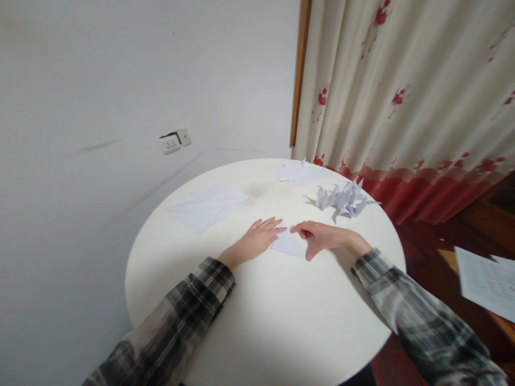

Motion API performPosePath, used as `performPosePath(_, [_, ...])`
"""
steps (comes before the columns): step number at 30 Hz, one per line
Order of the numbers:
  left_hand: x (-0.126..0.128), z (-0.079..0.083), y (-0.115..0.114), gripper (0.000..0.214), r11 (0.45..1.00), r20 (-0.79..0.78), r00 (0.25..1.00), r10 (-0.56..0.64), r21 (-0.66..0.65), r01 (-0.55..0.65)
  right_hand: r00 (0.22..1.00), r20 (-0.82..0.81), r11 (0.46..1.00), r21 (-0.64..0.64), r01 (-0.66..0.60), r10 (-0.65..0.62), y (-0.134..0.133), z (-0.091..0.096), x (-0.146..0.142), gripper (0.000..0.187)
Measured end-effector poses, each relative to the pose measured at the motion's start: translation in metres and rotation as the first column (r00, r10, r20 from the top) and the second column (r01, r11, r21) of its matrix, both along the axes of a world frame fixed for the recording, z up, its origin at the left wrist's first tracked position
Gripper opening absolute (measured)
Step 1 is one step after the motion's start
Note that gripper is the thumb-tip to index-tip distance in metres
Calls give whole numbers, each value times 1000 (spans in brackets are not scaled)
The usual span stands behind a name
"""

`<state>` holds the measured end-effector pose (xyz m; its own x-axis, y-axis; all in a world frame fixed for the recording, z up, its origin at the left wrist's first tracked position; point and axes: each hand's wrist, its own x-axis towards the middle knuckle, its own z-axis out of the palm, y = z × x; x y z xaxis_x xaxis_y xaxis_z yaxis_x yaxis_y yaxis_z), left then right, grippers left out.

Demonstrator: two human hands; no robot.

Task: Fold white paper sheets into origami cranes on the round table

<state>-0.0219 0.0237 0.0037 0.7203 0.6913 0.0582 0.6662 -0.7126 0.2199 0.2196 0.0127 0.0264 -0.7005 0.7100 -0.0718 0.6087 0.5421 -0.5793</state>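
A small folded sheet of white paper (pixel 288 245) lies flat on the round white table (pixel 257 311), between my two hands. My left hand (pixel 259 238) rests on its left part with the fingers stretched out, covering that side. On the other side, my right hand (pixel 319 236) is curved, thumb and forefinger apart at the paper's right edge. Nothing shows between those fingers. Whether the right fingertips touch the paper I cannot tell.
Several white folded paper cranes (pixel 346 199) cluster at the table's right. Flat white sheets (pixel 207 206) lie at the left, and more paper (pixel 301 172) at the far edge. Beyond are a wall with a socket (pixel 169 143) and a flowered curtain (pixel 402 107). Printed sheets (pixel 486 281) lie off to the right.
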Motion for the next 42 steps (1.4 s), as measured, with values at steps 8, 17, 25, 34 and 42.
performPosePath(8, [4, -3, 0, 49, 976, 35, 978, -208, 81, 204, 1000, 16, 1000, 9, -11, 10, 0, 4, -2, 72])
performPosePath(17, [0, -6, 2, 42, 998, 26, 999, -46, 51, 44, 1000, 21, 1000, 16, -17, 17, -2, 3, -1, 74])
performPosePath(25, [2, -4, 4, 39, 1000, 34, 999, 4, -1, -4, 999, 28, 1000, 13, -18, 18, -2, 4, -1, 74])
performPosePath(34, [3, -5, 4, 38, 1000, 23, 1000, -5, 8, 5, 1000, -2, 1000, 4, 3, -3, -3, 5, -1, 71])
performPosePath(42, [4, 3, -1, 47, 1000, 29, 999, -28, -3, 28, 936, -3, 920, 184, 346, -351, -5, -3, -22, 36])
